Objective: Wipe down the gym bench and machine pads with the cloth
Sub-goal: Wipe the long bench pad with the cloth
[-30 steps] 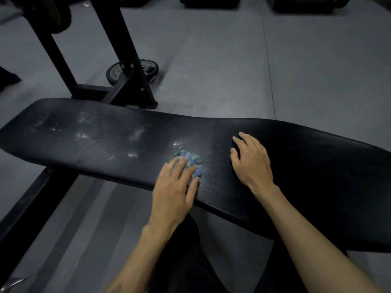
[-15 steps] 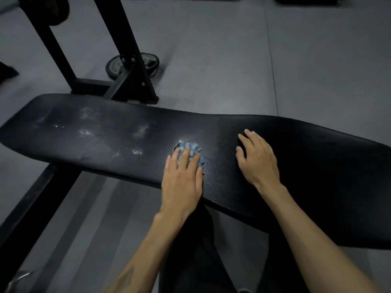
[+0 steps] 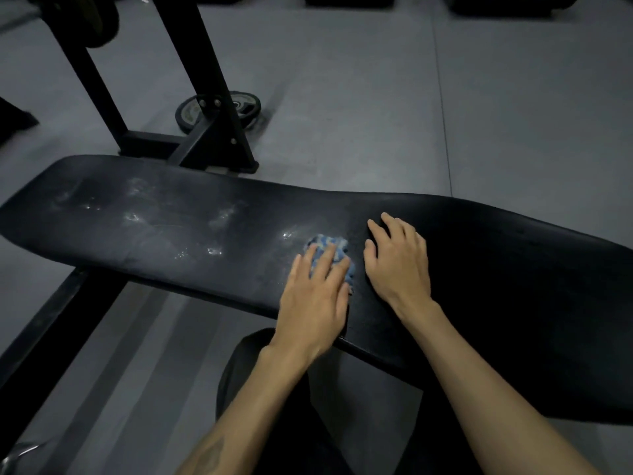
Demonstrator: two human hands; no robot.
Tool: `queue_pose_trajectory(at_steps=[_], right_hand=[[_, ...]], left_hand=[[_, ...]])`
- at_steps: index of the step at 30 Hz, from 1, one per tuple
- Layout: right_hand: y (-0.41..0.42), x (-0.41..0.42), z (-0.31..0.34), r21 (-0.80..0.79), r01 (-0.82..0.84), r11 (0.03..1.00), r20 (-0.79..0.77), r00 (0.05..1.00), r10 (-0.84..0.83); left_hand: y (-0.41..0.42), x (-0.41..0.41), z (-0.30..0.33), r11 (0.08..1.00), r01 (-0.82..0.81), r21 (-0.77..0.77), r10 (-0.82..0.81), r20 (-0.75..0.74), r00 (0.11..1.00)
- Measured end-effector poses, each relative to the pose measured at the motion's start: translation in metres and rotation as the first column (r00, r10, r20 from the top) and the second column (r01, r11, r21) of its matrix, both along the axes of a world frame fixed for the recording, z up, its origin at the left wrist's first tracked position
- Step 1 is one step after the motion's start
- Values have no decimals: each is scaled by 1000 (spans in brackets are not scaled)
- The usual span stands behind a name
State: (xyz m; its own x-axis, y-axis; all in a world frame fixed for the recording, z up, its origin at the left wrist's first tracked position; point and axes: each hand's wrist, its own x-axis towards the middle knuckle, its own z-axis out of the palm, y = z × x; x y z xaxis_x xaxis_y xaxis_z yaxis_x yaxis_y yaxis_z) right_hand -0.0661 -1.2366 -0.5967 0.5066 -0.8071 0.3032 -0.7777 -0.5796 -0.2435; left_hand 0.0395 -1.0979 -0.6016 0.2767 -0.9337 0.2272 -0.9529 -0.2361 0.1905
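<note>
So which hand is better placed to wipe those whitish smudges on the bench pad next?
Left. The left hand already presses the blue cloth beside the smudges; the right hand lies bare on the bench pad, farther away.

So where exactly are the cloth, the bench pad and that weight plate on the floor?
cloth [image 3: 328, 244]: head view, blue edge showing past the fingers.
bench pad [image 3: 164, 228]: head view, smeared top surface.
weight plate [image 3: 247, 108]: head view, its right rim.

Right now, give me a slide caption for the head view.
Left hand presses blue cloth onto smudged black bench pad; right hand rests flat beside it.
</note>
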Motion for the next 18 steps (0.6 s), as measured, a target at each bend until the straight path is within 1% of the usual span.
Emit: queue_pose_trajectory(at_steps=[2,3,4,6,7,8,9,11,13,14,16,18], right_hand=[[-2,-2,1,2,-6,1000,7,1000,6],[-3,-2,2,7,-2,1000,12,1000,2],[-4,-2,2,12,-1,1000,15,1000,1],[-2,-1,2,20,-3,1000,17,1000,2],[-2,0,2,20,-1,1000,18,1000,0],[-1,0,2,17,0,1000,18,1000,-1],[-1,0,1,14,0,1000,19,1000,0],[-2,0,1,14,1,1000,23,1000,-1],[-2,-1,1,11,1,1000,22,1000,-2],[-2,-1,1,10,0,1000,19,1000,-1],[-1,-1,2,21,-7,1000,13,1000,6],[-2,-2,1,32,-3,999,16,1000,2]], left_hand=[[6,7,2,992,127,26,-127,19,992],[6,16,1,988,147,46,-148,19,989],[4,25,0,991,120,58,-121,12,993],[-1,37,0,998,-18,60,18,-10,1000],[-3,35,1,995,-76,61,77,-15,997],[-5,29,3,993,-101,59,102,-20,995],[-6,20,4,995,-84,59,86,-25,996],[-4,5,4,998,18,55,-17,-15,1000],[-1,5,6,992,104,69,-104,-6,995],[-2,9,7,990,118,76,-118,-9,993],[-5,19,7,993,90,82,-89,-10,996],[-13,27,10,996,-21,84,24,-44,999]])
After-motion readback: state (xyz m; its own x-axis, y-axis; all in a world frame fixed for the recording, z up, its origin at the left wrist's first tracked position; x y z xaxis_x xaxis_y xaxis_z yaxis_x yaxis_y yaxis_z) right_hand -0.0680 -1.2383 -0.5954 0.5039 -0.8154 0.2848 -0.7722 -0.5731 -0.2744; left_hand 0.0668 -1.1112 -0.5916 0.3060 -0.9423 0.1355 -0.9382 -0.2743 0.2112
